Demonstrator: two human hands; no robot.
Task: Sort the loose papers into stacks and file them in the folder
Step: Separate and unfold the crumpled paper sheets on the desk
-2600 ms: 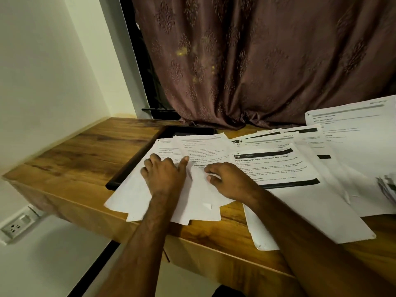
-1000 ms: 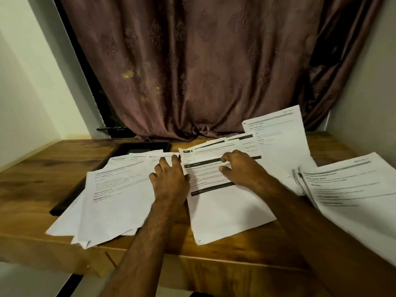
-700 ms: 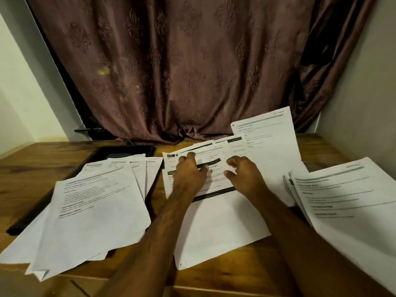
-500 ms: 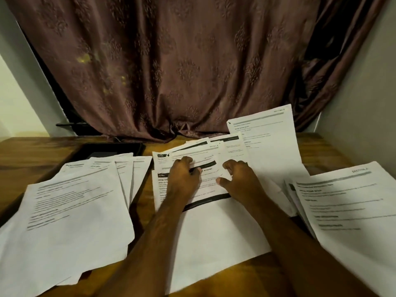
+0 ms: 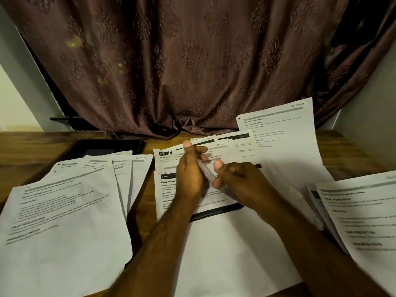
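Sorting is mid-way: left hand and right hand both pinch one sheet lifted off the middle papers on the worktop; next, judge its section and lay it on a stack; the dark folder lies beyond, likely unfilled

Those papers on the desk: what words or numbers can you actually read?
"3703", "Drop Essen…": front middle sheet.
"2723": sheet behind it.
"SECTION 4": sheet at left.
"SECTION 8": rear right sheet.
"TASK GOAL": right stack.
Body text everywhere: too blurred.
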